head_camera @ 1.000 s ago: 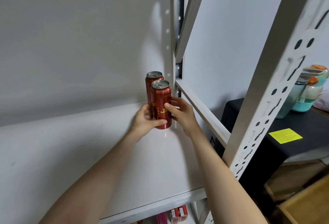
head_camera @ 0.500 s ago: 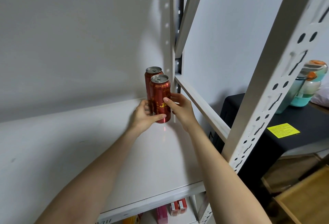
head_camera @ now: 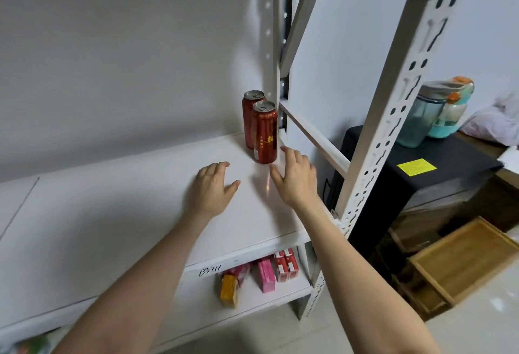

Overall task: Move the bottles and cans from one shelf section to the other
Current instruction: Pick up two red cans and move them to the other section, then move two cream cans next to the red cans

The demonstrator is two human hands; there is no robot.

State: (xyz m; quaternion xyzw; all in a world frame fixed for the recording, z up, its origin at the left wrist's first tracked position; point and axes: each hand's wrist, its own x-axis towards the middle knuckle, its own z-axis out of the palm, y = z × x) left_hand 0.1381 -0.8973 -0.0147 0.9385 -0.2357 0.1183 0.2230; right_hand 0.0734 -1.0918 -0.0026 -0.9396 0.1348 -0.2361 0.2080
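Your left hand (head_camera: 213, 186) is low over the white shelf board (head_camera: 112, 202), fingers loosely spread and holding nothing. Your right hand (head_camera: 295, 176) is just as relaxed and empty. Its fingertips (head_camera: 283, 149) are just beside the foot of the front red can (head_camera: 264, 134); I cannot tell whether they touch it.

That can stands upright at the far right end of the board, and the rear red can (head_camera: 250, 117) is tucked close behind it, nearer the wall. By my reading, both sit in the back corner against the rear upright (head_camera: 280, 44) so that later bottles and cans can fill in forward and leftward without anything being shuffled.

Mind the edges here. The horizontal side rail (head_camera: 314, 137) runs just to the right of the cans, and the perforated front upright (head_camera: 393, 106) stands by your right forearm, so pull back straight toward yourself, not out to the right. A wrist swing near the front can could tip it, since it is tall and narrow.

The open room lies to the left, where the board runs bare. Below, the lower shelf holds a pink box (head_camera: 265, 275), red cartons (head_camera: 286, 265) and an orange box (head_camera: 229, 290). A black stand (head_camera: 449, 162) is outside the rack.
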